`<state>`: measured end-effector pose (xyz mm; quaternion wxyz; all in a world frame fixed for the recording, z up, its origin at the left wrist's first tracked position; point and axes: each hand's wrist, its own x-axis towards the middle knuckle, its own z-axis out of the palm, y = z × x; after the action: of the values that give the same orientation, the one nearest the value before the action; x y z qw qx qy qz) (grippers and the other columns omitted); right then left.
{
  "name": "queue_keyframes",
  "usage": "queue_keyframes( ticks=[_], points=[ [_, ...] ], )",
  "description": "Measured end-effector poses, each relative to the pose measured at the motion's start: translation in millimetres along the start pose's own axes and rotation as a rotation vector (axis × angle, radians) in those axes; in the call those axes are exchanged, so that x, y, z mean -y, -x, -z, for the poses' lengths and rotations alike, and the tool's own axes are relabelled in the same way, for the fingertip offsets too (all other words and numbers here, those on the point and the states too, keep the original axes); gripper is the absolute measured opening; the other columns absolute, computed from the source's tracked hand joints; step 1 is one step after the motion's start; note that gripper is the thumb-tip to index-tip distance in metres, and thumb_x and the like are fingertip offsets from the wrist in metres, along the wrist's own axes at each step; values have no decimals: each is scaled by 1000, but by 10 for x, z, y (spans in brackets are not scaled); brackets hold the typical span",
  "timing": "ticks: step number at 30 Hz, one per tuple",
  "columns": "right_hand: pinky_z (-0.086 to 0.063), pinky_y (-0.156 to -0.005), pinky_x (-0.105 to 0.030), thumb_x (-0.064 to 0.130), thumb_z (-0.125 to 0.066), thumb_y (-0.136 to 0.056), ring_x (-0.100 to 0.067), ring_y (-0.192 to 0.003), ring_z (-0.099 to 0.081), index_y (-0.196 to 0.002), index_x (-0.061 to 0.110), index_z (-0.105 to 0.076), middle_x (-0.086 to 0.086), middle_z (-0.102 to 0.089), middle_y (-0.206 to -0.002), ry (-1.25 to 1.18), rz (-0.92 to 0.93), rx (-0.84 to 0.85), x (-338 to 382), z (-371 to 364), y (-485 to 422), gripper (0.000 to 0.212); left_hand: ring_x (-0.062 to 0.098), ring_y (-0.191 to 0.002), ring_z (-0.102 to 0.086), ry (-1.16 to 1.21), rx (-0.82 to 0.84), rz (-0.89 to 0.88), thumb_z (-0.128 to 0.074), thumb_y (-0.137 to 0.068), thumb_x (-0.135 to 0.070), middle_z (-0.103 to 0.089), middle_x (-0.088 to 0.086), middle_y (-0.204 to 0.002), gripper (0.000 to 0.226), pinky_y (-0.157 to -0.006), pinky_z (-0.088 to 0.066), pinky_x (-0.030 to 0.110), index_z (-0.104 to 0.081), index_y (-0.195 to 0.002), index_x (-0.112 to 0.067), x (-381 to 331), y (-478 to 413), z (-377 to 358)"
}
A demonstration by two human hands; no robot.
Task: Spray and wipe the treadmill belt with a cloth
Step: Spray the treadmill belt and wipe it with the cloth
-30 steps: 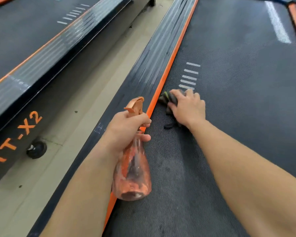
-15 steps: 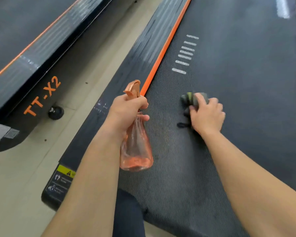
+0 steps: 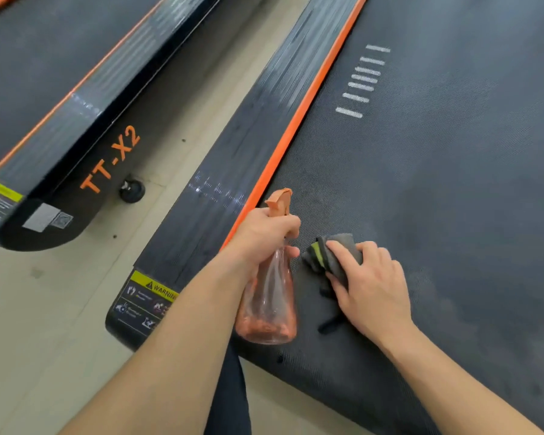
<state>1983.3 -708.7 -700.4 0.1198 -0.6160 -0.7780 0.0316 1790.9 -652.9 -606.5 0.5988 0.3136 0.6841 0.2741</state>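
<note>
Both busy: left hand (image 3: 264, 233) grips orange bottle (image 3: 267, 306), right hand (image 3: 371, 290) flat on folded grey cloth (image 3: 316, 257).

The treadmill belt (image 3: 437, 183) is matt dark grey rubber-like sheet with a fine, grainy woven texture, paler and duller in patches. The side rail (image 3: 233, 152) beside it is black and finely ribbed, with a soft sheen that catches light; the orange strip (image 3: 311, 98) along it looks smooth and satin. The cloth (image 3: 343, 246) is soft, folded grey fabric with a yellow-green band. The spray bottle (image 3: 266, 306) is glossy, see-through orange-tinted plastic, its trigger head (image 3: 280, 200) opaque. The warning sticker (image 3: 148, 296) is printed film. The floor (image 3: 44, 309) is smooth beige tile.
</note>
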Motion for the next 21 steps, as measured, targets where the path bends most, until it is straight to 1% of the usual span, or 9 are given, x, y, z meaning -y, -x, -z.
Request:
queue_keyframes(
  ticks=[3,4,7,9,11,13,15,18,21],
  points=[
    [-42,-62,-42,40,-74,-82,-35,-81,-49,-131,24,-61,-13,-51,-99,47,-36,-40,-18,-68,-75,53,20,-50,-65,-19,40,4,-70,-83,-9,-61,8,-97,13,-72,-49,35,-64,-90,-19,69,54,49],
    [-42,-62,-41,41,-73,-83,-35,-81,-49,-132,24,-61,-12,-50,-99,50,-35,-41,-29,-78,-83,53,21,-51,-65,-21,42,9,-71,-80,-10,-63,7,-99,15,-73,-49,36,-66,-90,-19,83,61,82],
    [-41,-63,-40,42,-72,-84,-33,-81,-48,-133,24,-60,-11,-49,-100,46,-25,-40,-59,-77,-88,53,22,-53,-66,-44,12,33,-73,-73,-15,-67,6,-98,19,-67,-51,34,-67,-91,-11,89,66,150],
    [-41,-64,-39,43,-72,-85,-32,-81,-48,-133,25,-59,-10,-49,-101,29,-31,-32,-63,-64,-92,53,21,-53,-65,-64,-5,67,-68,-68,-19,-68,7,-85,19,-67,-51,34,-64,-84,-10,94,64,158],
    [-43,-64,-40,43,-71,-85,-32,-82,-49,-133,25,-59,-10,-50,-102,16,-33,-26,-63,-55,-90,53,20,-53,-65,-77,-4,95,-65,-71,-17,-67,6,-72,8,-71,-51,36,-61,-77,-12,107,77,138],
    [-44,-64,-40,44,-71,-85,-32,-83,-50,-133,25,-59,-10,-50,-103,15,-33,-21,-63,-45,-90,53,19,-53,-66,-111,-33,82,-65,-73,-16,-67,1,-66,5,-73,-51,37,-61,-73,-14,131,78,144],
    [-44,-64,-41,44,-71,-85,-32,-83,-49,-133,25,-59,-10,-50,-102,20,-35,-19,-65,-37,-92,53,19,-53,-68,-145,-81,32,-67,-74,-19,-68,-3,-70,6,-73,-52,36,-64,-74,-13,142,73,160],
    [-45,-64,-41,44,-70,-86,-32,-83,-49,-134,26,-58,-10,-50,-102,17,-43,-5,-58,-37,-85,53,17,-54,-72,-166,-146,-21,-71,-79,-21,-69,-6,-85,9,-73,-53,32,-69,-85,-16,133,72,151],
    [-44,-65,-40,45,-69,-86,-31,-83,-49,-134,26,-58,-10,-50,-102,19,-41,-6,-62,-38,-90,53,16,-55,-72,-195,-168,9,-70,-81,-18,-67,-6,-76,4,-67,-50,29,-65,-81,-16,135,72,157]
  ],
)
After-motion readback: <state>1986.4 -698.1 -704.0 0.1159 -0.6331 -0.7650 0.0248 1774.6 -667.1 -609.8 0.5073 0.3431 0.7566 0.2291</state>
